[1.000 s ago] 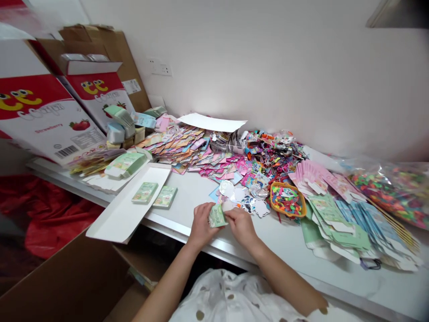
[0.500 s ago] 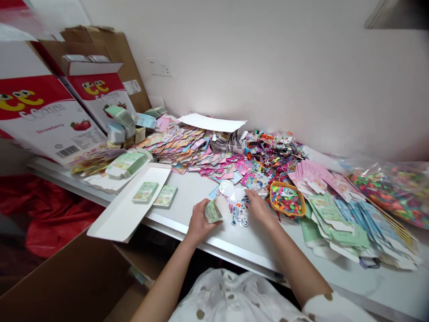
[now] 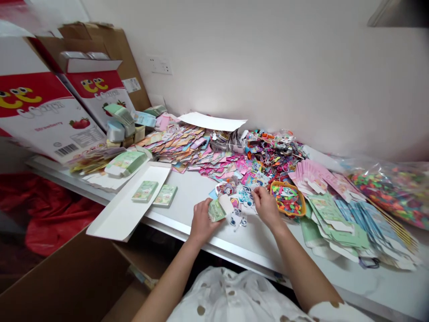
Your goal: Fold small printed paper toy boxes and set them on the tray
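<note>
The left hand (image 3: 202, 222) grips a green box (image 3: 216, 211) over the worktop (image 3: 187, 192), white flap (image 3: 227, 203) out, maybe to keep it open. The right hand (image 3: 267, 208) is half curled by the cut-outs (image 3: 246, 196), perhaps put close for easy reach; I cannot tell if it holds one

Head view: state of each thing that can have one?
Small green box: in left hand, pale flap open
Right hand: at printed cutouts, grip unclear
White tray: one closed green box on it
Yellow basket: holding colourful pieces
Clear bag: holding bright pieces
Green cartons: flat, overlapping
Wall socket: nothing plugged in
</note>
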The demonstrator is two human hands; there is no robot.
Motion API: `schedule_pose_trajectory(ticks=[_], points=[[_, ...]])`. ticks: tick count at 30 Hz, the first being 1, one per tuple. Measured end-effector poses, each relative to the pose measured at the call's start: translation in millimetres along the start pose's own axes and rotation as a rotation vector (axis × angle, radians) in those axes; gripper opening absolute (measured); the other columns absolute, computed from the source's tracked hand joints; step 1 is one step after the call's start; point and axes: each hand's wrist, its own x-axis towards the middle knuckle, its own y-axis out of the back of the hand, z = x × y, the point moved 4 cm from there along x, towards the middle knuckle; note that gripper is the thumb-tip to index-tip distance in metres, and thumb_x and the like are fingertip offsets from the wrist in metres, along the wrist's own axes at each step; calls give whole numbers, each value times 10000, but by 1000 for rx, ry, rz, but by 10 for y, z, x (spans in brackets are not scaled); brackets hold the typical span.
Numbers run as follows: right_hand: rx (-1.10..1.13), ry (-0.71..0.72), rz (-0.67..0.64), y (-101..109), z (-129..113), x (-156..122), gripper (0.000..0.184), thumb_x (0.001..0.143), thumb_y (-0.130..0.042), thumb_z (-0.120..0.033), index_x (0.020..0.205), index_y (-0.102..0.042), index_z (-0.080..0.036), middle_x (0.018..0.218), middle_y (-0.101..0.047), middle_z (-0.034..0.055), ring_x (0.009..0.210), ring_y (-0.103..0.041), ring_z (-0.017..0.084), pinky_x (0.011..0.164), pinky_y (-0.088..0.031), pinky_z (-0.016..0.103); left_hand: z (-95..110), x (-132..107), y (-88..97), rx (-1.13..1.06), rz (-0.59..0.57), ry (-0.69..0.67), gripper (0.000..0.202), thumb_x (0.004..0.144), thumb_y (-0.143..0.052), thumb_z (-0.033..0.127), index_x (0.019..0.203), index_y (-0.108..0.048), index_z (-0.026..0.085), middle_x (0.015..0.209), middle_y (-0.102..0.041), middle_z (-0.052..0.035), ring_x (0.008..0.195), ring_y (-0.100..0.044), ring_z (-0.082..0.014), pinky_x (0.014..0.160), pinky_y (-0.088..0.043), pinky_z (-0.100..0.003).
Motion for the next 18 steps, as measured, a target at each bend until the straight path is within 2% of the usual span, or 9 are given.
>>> schedule_pose_trajectory(ticks=[4, 6, 9, 12, 15, 18], points=[[294, -7, -43, -31, -193, -119, 183, 836, -490, -362, 840, -544, -186, 628, -568, -7, 533, -512, 125, 532, -389, 217, 51, 16, 10, 34, 18, -44, 683, 655, -698, 460, 1211, -411, 184, 1106, -537, -110, 1017, -499, -266, 884, -409, -411], [358, 19, -34, -73, -291, -191, 178, 828, -506, -352, 839, -560, -182, 647, -580, -1, 556, -522, 124, 544, -403, 215, 86, 30, 28, 49, 27, -62, 673, 657, -697, 448, 1204, -410, 180, 1108, -535, -113, 1024, -492, -272, 890, -402, -416], [366, 52, -92, -162, -408, -272, 160, 823, -510, -313, 803, -599, -182, 645, -600, -1, 570, -528, 123, 569, -411, 219, 145, 46, 46, 68, 24, -106, 655, 658, -694, 356, 1214, -393, 184, 1101, -524, -108, 1023, -474, -276, 896, -395, -429], [399, 41, -259, -254, -455, -289, 149, 805, -523, -285, 782, -633, -186, 656, -624, -6, 596, -547, 129, 582, -421, 220, 190, 38, 39, 81, -17, -167, 627, 642, -664, 225, 1211, -402, 190, 1103, -493, -108, 1044, -443, -283, 913, -389, -434], [383, 59, -379, -326, -472, -274, 145, 787, -531, -256, 749, -655, -191, 666, -643, -6, 625, -570, 139, 605, -431, 224, 217, 16, 18, 79, -51, -206, 622, 629, -631, 167, 1212, -418, 212, 1124, -466, -106, 1067, -421, -289, 931, -382, -444], [259, 76, -348, -403, -470, -269, 153, 777, -518, -215, 750, -668, -206, 682, -664, 2, 634, -589, 146, 630, -430, 232, 249, 1, -3, 75, -52, -216, 611, 638, -621, 173, 1216, -430, 218, 1116, -469, -101, 1056, -420, -286, 928, -388, -452]])
